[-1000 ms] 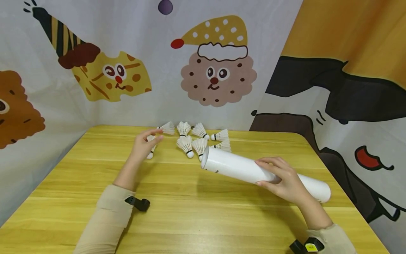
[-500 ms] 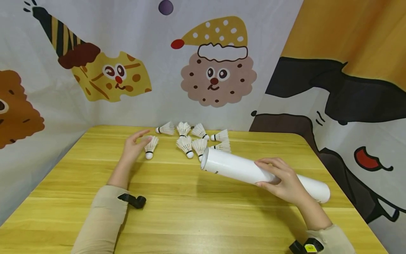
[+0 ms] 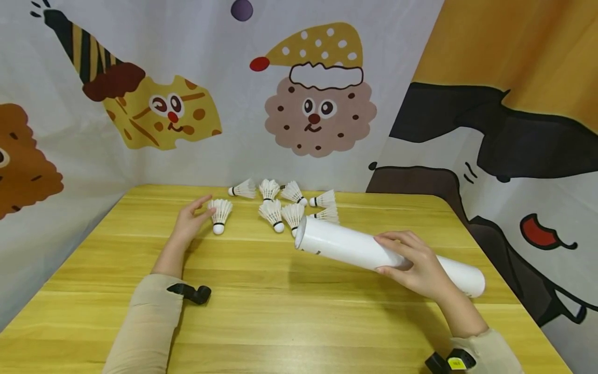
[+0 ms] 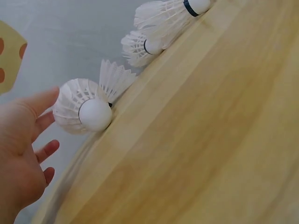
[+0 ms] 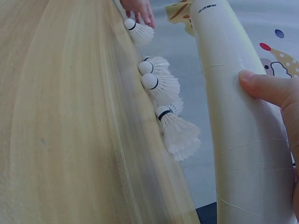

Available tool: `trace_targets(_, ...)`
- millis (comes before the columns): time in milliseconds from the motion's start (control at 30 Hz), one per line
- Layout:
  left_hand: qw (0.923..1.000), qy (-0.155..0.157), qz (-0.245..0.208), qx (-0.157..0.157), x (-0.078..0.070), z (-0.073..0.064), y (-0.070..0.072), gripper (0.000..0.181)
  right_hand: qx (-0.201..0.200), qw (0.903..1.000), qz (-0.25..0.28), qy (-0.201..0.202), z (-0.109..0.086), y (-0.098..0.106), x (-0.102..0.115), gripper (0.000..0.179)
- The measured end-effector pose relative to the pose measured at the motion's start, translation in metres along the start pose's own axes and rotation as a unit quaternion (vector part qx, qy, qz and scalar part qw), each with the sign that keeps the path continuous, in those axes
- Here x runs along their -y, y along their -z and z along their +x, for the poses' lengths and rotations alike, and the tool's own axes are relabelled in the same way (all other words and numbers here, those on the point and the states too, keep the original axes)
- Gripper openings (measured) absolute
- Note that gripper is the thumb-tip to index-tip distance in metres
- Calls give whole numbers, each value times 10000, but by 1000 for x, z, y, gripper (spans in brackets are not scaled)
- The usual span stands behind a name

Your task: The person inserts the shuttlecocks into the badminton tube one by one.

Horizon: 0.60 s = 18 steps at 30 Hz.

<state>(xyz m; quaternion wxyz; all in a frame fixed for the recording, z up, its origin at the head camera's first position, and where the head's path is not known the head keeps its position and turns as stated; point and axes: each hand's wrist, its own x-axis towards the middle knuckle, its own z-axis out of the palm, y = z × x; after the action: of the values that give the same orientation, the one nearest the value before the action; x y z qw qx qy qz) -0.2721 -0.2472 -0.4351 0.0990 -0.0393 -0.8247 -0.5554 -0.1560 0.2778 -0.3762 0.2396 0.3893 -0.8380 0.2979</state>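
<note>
In the head view my right hand (image 3: 415, 265) grips a long white cardboard tube (image 3: 348, 241) around its middle. The tube slants over the table with its round end toward the shuttlecocks. In the right wrist view my thumb lies along the side of the tube (image 5: 243, 112). My left hand (image 3: 189, 223) is at the left of a white feather shuttlecock (image 3: 221, 213) with its cork down toward me. Up close, the left fingers (image 4: 42, 103) are loosely bent at the feather skirt of that shuttlecock (image 4: 77, 105); whether they touch it I cannot tell.
Several more shuttlecocks lie in two rough rows at the table's back edge, among them one at the far left (image 3: 243, 189) and one in front (image 3: 271, 214). The tube's end partly covers others. A printed cloth (image 3: 187, 171) hangs right behind the wooden table (image 3: 261, 322).
My left hand has moved left and slightly toward me, away from the back-left shuttlecock, to the left side of the front-left one. My right hand and the tube stay nearly still.
</note>
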Motion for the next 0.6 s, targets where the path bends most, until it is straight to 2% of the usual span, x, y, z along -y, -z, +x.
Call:
trace_targets(200,9999,106,7,-12,4,0,1,51,6,10000,12,16,0,-1,-1,64)
trace_targets(400,9996,140,209,-150,9,-1,1,47,5,10000,-32,-12,0,-1,-2,65)
trace_targets(600,9984,382,376,-175,7,-2,0,41,-2,10000,-60,3,0,-1,-1,65)
